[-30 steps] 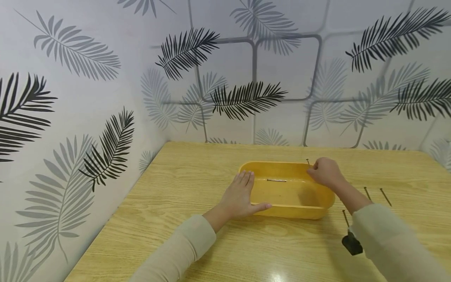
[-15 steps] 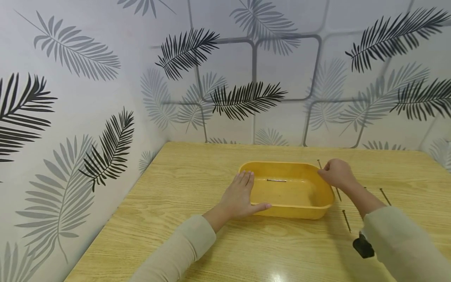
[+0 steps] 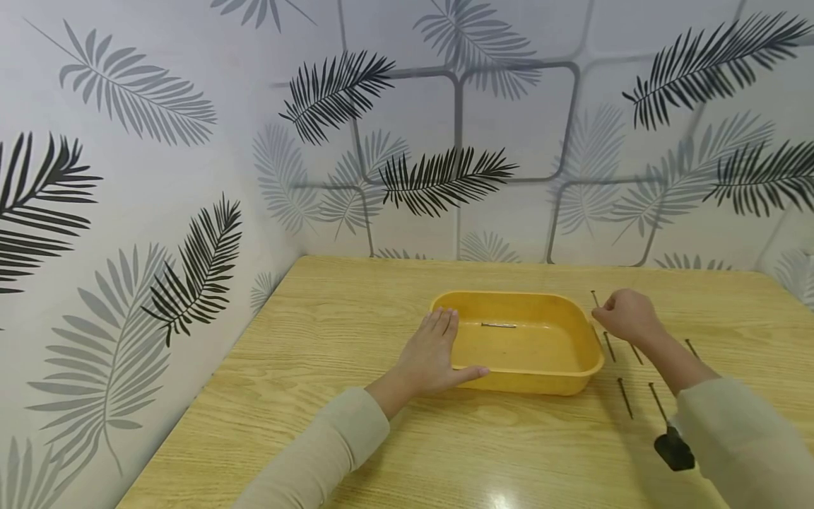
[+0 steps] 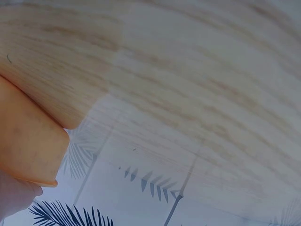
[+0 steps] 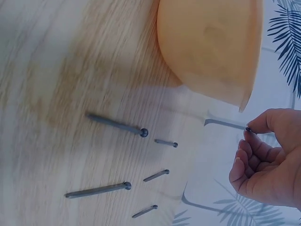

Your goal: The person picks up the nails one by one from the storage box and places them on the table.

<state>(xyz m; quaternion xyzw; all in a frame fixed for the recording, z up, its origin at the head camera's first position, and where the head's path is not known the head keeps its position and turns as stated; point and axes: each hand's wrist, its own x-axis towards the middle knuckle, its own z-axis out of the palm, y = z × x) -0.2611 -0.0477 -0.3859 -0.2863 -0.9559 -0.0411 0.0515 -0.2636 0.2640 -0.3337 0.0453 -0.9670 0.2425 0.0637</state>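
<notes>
My left hand (image 3: 429, 353) rests on the left end of a yellow plastic tray (image 3: 521, 382), fingers straight over the rim and thumb stretched along the front edge. A single screw (image 3: 499, 325) lies inside the tray near its back wall. Just off the tray's right end, my right hand (image 3: 629, 316) pinches another screw (image 3: 594, 298) between thumb and forefinger, its head upward. The right wrist view shows the pinched screw (image 5: 248, 129) almost end-on, beside the tray's rim. The left wrist view catches only the left fingertips (image 4: 33, 189) at the tray.
Several dark screws (image 3: 625, 398) lie apart on the wooden table (image 3: 305, 339) right of the tray, some partly under the right forearm. A black wrist camera (image 3: 674, 450) sits by the right sleeve. Leaf-patterned walls (image 3: 413, 106) stand behind and to the left.
My right hand has moved rightward from over the tray to beyond its right end, still pinching the screw. The left hand and the tray have stayed in place.
</notes>
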